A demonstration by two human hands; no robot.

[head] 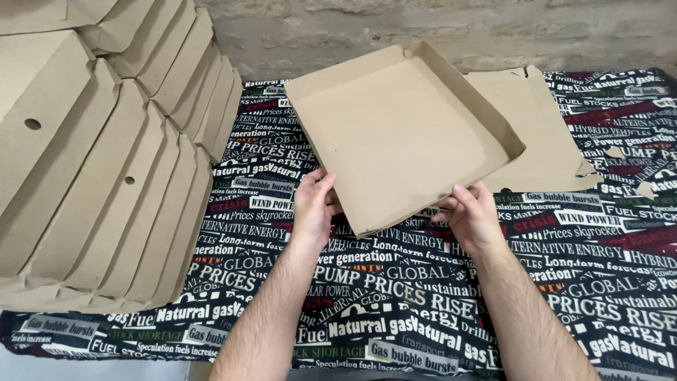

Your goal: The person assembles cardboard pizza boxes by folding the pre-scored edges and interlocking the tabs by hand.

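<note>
Folded cardboard box tray (395,134), held up over the middle of the cloth-covered table (395,310), just beyond both hands and in contact with them. Left hand (312,204) at the tray's near left edge, fingers closed onto that edge, thumb on top. Right hand (474,215) at the near right corner, fingers curled under the bottom, thumb pressed on the near rim; pinching the cardboard on both sides.

Plain brown, shallow, roughly square, with low raised walls along the far and right sides and a flat inside face turned up toward the camera. Tilted, near edge lower, far edge raised. Turned slightly, one corner pointing away toward the stone wall (437,28); no clear long axis, sides about equal.

Flat unfolded cardboard blank (543,134) lying on the cloth just behind and right of the tray, partly hidden by it. Stack of folded boxes (106,162) leaning in an overlapping row at the left, well apart from the left hand. Cloth black, printed all over with white, red and green lettering.
</note>
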